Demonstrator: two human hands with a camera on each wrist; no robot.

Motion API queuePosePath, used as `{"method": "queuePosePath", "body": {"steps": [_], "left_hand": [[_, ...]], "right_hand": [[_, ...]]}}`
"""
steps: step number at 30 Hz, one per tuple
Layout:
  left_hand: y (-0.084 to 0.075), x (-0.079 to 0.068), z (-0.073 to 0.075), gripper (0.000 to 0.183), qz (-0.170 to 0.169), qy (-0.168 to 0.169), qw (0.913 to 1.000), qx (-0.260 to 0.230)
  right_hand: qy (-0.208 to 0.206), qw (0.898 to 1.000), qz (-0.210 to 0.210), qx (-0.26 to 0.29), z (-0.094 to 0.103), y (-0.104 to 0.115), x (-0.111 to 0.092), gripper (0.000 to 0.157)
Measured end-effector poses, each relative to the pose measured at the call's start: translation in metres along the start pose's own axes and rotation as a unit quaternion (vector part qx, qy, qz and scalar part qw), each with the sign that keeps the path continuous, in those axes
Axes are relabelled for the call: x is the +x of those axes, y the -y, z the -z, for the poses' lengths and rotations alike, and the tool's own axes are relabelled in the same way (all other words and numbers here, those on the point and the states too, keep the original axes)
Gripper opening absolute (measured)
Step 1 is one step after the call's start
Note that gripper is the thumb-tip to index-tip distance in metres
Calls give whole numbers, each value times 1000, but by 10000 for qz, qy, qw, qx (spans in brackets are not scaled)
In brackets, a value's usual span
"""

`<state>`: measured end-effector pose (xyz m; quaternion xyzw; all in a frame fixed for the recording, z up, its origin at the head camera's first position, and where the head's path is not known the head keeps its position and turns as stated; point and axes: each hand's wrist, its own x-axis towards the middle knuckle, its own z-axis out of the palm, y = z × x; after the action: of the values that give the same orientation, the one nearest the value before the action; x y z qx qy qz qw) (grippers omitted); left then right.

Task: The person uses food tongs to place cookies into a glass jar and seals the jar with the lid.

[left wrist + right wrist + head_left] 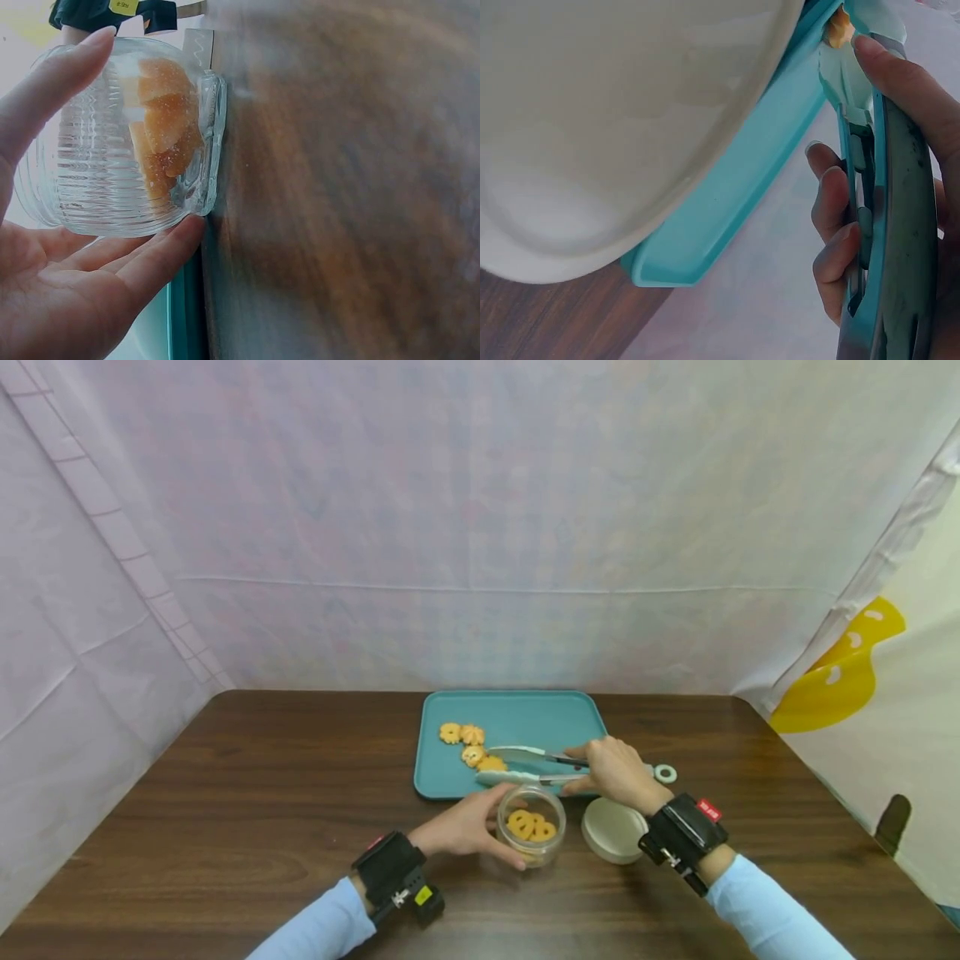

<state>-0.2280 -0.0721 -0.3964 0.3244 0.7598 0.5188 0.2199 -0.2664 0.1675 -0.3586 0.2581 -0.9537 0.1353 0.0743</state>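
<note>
My left hand (pixel 468 825) holds a clear ribbed glass jar (pixel 531 852), thumb on one side and fingers on the other. Several ring-shaped cookies (pixel 166 120) lie in the bottom of the jar, which stands low at the wooden table. With my right hand (pixel 618 772) I grip a pair of tongs (pixel 907 225) by the handles, fingers curled round them. The pale green tong tips (pixel 506 777) are spread apart over the blue-green tray (pixel 525 714), beside several flower-shaped cookies (pixel 472 755) on its left half.
A round white lid (pixel 613 832) lies right of the jar, under my right wrist. The brown wooden table (pixel 285 793) stretches to both sides. Behind it hangs a pale cloth (pixel 472 527), and a yellow shape (pixel 836 681) is on the right-hand side.
</note>
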Motion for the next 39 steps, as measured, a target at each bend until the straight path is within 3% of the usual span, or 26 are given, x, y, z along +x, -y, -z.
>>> {"method": "queuePosePath", "body": {"steps": [14,39], "left_hand": [[4,0,1,82,-29,-23,10000,33],[2,0,0,77,-19,-130,9996,239]], "right_hand": [[-402,9985,207,-301,-9,-2,-3,52],[-567,9983,-48,131,3,-15,-20,53]]}}
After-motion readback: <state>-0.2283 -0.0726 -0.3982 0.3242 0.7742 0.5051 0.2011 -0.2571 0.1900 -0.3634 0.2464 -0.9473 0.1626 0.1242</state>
